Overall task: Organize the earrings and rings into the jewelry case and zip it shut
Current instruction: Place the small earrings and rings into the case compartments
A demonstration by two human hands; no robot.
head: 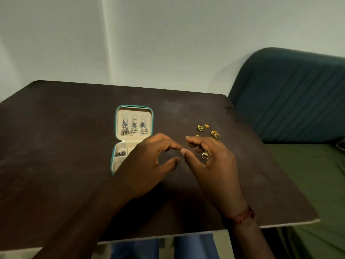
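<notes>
A teal jewelry case [151,116] lies open on the dark table, its cream lid flat at the back. Three sets of silver-blue dangling earrings [134,127] hang in the lid. In the lower tray, a left compartment holds small dark pieces [120,153]; my left hand [149,165] hides the rest of the tray. That hand hovers over the case's right side, thumb and fingers apart, with nothing in them. My right hand [214,165] is just to its right, fingers curled around a gold ring [204,156]. Several gold rings [214,133] lie loose beyond my right hand, one of them green-centred [200,127].
The dark wooden table [74,146] has its right edge next to a teal sofa back [289,94] and a green cushion [308,174]. A pale wall stands behind. My right wrist has a red thread band [244,215]. Blue-clad legs [186,247] show under the table's front edge.
</notes>
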